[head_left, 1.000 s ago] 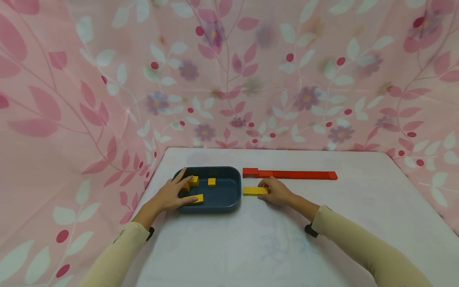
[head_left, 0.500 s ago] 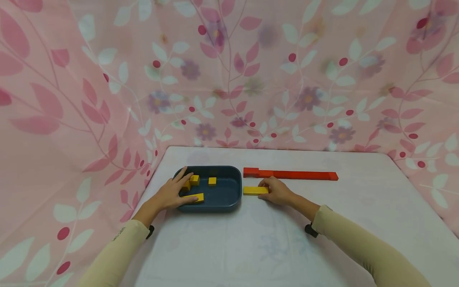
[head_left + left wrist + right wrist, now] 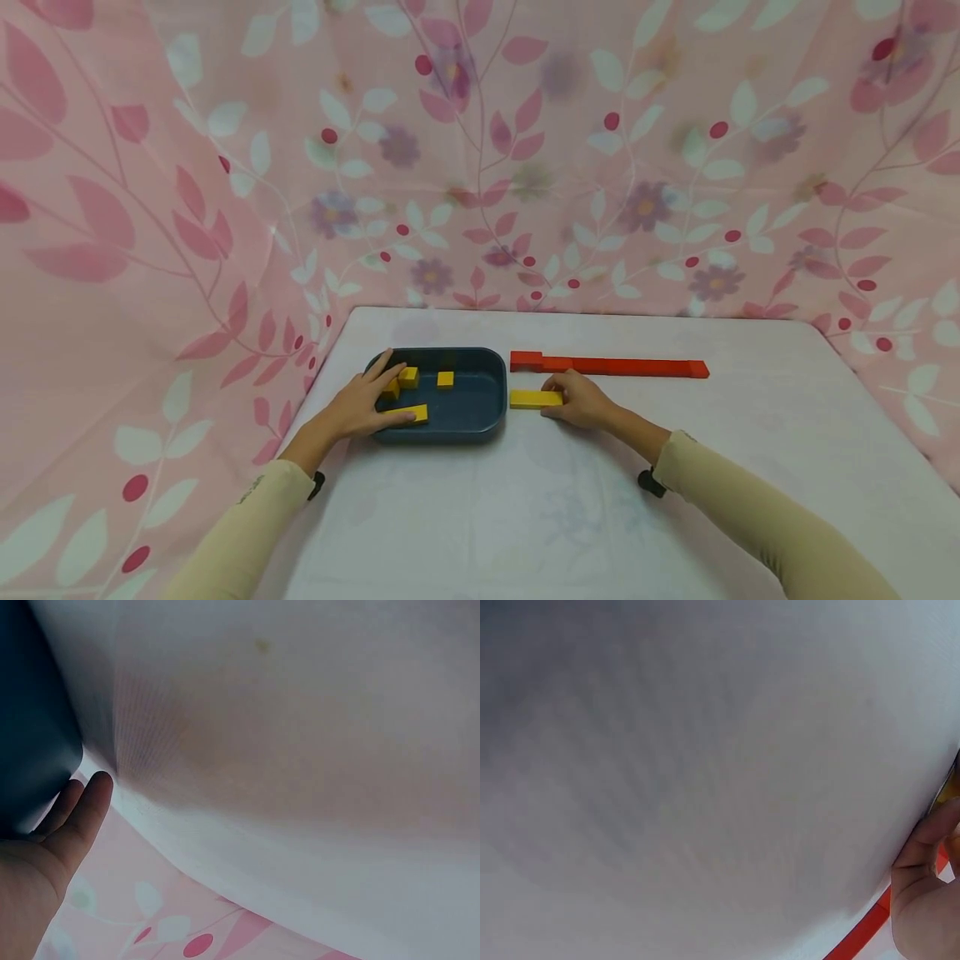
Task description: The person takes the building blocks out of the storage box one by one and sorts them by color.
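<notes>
A dark blue tray stands at the table's left with several yellow blocks inside. My left hand lies over its left rim, fingers straight and spread. The thumb rests near a long yellow block and a fingertip near a yellow cube. In the left wrist view, two extended fingers lie by the tray's outer wall. My right hand pinches the right end of a flat yellow bar just right of the tray. The right wrist view shows little of this bar.
Behind the yellow bar runs a long row of red blocks, with a taller red block at its left end. Another yellow cube sits apart inside the tray. A white cloth covers the table; pink floral fabric hangs behind.
Both hands, the tray and the blocks keep their places. Only a slight shift of the whole head view shows.
</notes>
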A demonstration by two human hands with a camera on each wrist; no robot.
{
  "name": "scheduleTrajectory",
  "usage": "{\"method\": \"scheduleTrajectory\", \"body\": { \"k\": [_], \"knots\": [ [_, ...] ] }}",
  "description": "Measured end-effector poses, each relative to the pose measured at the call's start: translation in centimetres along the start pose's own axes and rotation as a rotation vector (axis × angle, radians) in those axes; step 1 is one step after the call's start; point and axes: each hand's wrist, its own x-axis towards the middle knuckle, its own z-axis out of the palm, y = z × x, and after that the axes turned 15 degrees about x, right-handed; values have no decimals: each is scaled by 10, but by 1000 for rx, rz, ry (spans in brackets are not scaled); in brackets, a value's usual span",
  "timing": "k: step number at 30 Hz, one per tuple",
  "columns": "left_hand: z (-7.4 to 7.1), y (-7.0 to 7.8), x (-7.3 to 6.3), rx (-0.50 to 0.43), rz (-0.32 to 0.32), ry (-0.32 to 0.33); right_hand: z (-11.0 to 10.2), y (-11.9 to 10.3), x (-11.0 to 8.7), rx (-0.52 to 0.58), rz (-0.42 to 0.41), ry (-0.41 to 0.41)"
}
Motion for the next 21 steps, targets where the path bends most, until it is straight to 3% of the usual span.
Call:
{"method": "scheduleTrajectory", "body": {
  "k": [9, 16, 21],
  "knots": [
    [4, 1, -1, -21, -8, 8, -10, -7, -13, -29, -46, -15],
    [4, 2, -1, -11, -15, 13, -13, -25, -32, -287, -287, 80],
    [3, 0, 0, -7, -13, 13, -8, -40, -34, -360, -383, 58]
  ]
}}
